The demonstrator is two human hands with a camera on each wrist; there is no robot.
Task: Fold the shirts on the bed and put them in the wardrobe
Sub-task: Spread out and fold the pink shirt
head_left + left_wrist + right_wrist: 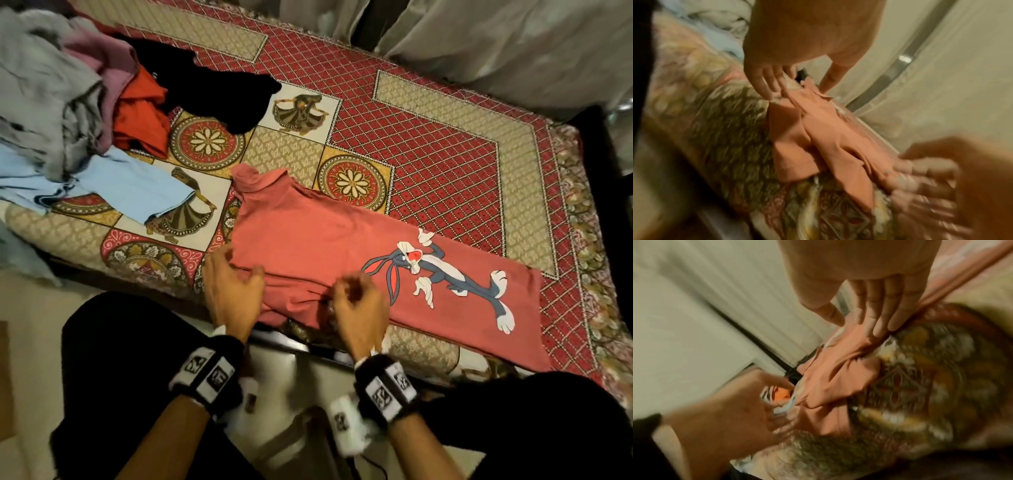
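Shirts are what we are working through, and they lie on the bed [445, 144], whose patterned red and beige cover fills most of the head view. An unfolded pile [68, 102] of grey, pink, red, black and light blue garments sits at the bed's far left, well apart from our hands. Spread flat along the near edge is the salmon shirt [308, 240] with its cartoon rabbit print [442, 277], one sleeve lying up toward the middle of the bed.

We judge the folding of this shirt has only begun: its near long edge is bunched where we work. Our left hand [231, 287] has its fingers spread and loosely bent over that edge. Our right hand [356, 308] touches the cloth beside it; whether either actually pinches fabric, we cannot tell through the blur.

Next we need a firm hold on that edge, then carry it across evenly. No wardrobe is in view.
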